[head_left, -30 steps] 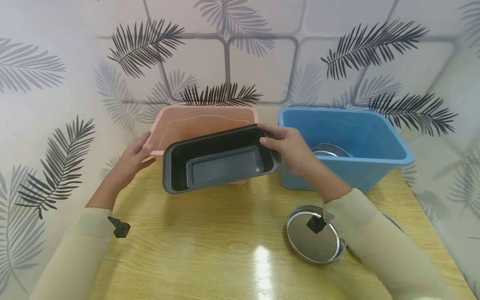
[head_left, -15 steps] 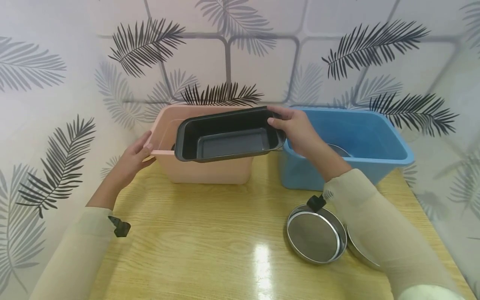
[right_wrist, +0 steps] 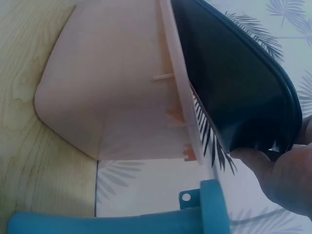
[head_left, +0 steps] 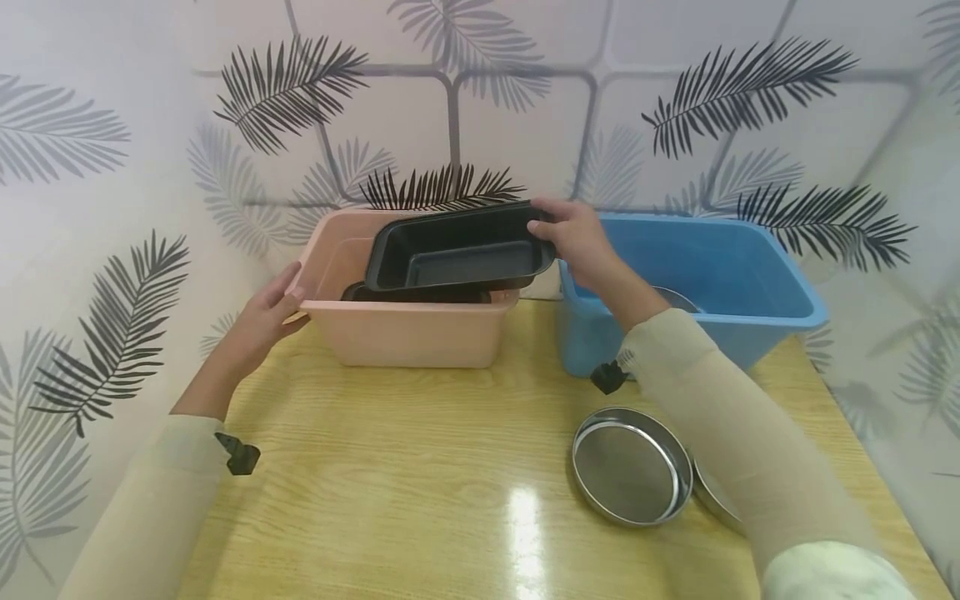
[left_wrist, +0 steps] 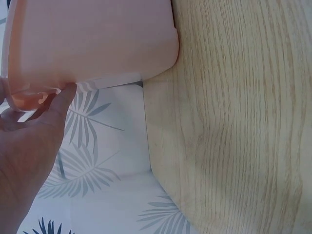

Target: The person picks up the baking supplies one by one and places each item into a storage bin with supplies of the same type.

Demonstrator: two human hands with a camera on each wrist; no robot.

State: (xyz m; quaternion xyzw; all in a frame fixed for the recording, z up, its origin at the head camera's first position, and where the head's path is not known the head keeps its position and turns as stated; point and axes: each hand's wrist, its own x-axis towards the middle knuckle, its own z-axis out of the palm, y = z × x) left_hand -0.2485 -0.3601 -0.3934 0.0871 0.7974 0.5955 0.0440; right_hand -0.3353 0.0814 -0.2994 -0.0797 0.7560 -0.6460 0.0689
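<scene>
A dark rectangular loaf pan (head_left: 465,250) hangs tilted over the peach plastic bin (head_left: 412,333), its right end higher than its left. My right hand (head_left: 573,242) pinches the pan's right end, thumb inside the rim; the right wrist view shows the same grip on the dark pan (right_wrist: 239,78). Below it, another dark pan (head_left: 360,293) shows inside the bin, mostly hidden. My left hand (head_left: 266,308) grips the bin's left rim, and in the left wrist view its fingers (left_wrist: 61,100) curl under the bin's lip.
A blue plastic bin (head_left: 690,333) stands at the right with a round metal piece (head_left: 675,298) inside. A round metal pan (head_left: 630,467) lies on the wooden table (head_left: 375,483), and another round one (head_left: 716,492) is partly under my right sleeve. A patterned wall (head_left: 525,125) rises behind.
My right hand has lifted the loaf pan up and back, from in front of the peach bin to over its opening. The left hand stays on the rim.
</scene>
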